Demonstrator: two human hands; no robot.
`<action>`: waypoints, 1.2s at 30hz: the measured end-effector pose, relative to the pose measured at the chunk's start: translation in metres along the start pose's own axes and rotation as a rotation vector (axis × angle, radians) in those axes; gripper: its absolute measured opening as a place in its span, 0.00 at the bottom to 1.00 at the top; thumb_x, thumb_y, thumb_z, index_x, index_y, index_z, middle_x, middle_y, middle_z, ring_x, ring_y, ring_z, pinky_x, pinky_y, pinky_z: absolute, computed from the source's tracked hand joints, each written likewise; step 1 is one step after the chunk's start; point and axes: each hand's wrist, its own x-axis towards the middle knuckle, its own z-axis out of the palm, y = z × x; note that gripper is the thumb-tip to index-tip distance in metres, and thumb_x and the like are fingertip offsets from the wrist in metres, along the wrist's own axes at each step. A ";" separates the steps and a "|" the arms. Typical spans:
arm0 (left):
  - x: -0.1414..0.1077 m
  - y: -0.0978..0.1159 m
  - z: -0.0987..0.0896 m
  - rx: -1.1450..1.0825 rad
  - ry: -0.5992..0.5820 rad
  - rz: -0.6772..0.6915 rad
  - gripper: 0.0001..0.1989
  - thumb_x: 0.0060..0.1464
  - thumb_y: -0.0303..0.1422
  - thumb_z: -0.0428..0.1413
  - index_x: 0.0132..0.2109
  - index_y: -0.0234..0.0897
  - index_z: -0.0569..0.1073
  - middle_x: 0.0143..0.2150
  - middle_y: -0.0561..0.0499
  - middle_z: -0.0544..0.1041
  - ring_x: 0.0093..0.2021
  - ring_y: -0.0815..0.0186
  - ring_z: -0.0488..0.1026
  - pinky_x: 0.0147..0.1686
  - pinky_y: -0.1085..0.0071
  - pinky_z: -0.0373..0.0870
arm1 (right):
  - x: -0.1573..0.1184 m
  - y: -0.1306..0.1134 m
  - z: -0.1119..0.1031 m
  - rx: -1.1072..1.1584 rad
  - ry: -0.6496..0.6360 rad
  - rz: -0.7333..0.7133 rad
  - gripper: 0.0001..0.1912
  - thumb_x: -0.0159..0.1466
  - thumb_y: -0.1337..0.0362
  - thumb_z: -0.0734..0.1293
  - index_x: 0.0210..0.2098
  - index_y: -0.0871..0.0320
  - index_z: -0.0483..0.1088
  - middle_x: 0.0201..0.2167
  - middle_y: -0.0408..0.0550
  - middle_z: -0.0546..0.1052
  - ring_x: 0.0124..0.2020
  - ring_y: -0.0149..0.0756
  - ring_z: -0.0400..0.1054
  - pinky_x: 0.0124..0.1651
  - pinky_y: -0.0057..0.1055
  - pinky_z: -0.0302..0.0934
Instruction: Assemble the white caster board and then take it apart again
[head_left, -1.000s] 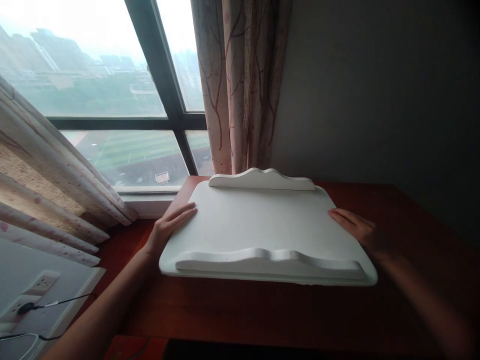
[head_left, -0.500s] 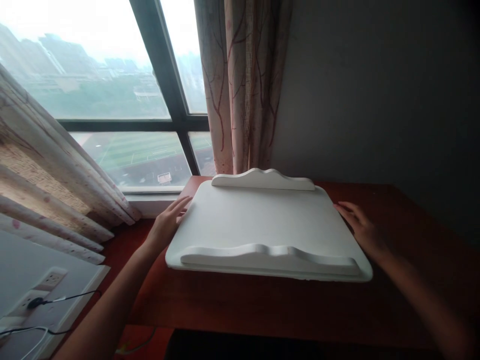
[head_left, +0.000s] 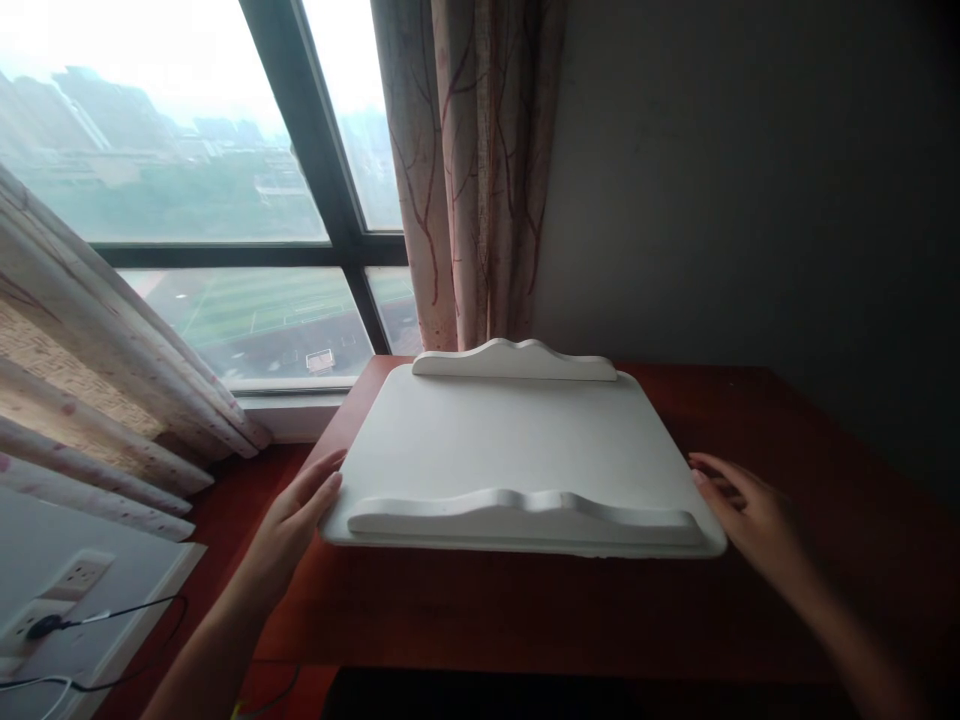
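Observation:
A white board lies flat on a reddish-brown table. Two wavy-edged rails stand up from it, a far rail and a near rail. At the board's left edge, toward the near corner, is my left hand, fingers stretched and thumb apart, the tips close to or touching the edge. Opposite it, my right hand has its fingertips at the right edge, fingers slightly bent and spread. Neither hand visibly grips the board. The board's underside is hidden.
The table reaches back to a grey wall. Beyond its left side are a window and curtains. Low at the left, a black plug with cables sits in a wall socket.
Both hands have slid nearer to me along the board's sides. The board keeps its place on the table; the whole view has shifted slightly.

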 end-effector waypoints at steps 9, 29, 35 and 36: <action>-0.015 -0.003 0.013 -0.126 -0.042 -0.023 0.39 0.55 0.54 0.58 0.65 0.32 0.69 0.67 0.39 0.69 0.68 0.46 0.63 0.69 0.53 0.54 | -0.009 0.030 0.000 -0.016 0.011 0.037 0.26 0.67 0.45 0.59 0.54 0.54 0.74 0.52 0.54 0.78 0.44 0.45 0.76 0.43 0.37 0.71; -0.019 0.000 0.014 -0.154 -0.019 -0.044 0.38 0.53 0.54 0.59 0.64 0.35 0.71 0.63 0.43 0.74 0.66 0.46 0.66 0.65 0.59 0.63 | -0.002 0.067 0.021 -0.243 -0.123 0.019 0.31 0.60 0.66 0.57 0.62 0.64 0.67 0.58 0.61 0.73 0.54 0.52 0.73 0.54 0.45 0.69; -0.021 0.005 0.012 -0.084 -0.014 -0.007 0.37 0.52 0.56 0.59 0.61 0.36 0.74 0.59 0.43 0.77 0.64 0.45 0.68 0.62 0.59 0.67 | 0.001 0.058 0.021 -0.245 -0.127 0.038 0.30 0.60 0.64 0.59 0.61 0.61 0.69 0.58 0.60 0.74 0.51 0.52 0.75 0.50 0.44 0.71; -0.021 0.005 0.012 -0.092 -0.017 -0.008 0.37 0.53 0.56 0.59 0.62 0.36 0.74 0.60 0.43 0.77 0.65 0.46 0.68 0.63 0.59 0.66 | 0.002 0.057 0.021 -0.244 -0.119 0.038 0.29 0.61 0.63 0.59 0.60 0.61 0.69 0.58 0.59 0.74 0.50 0.52 0.75 0.50 0.44 0.71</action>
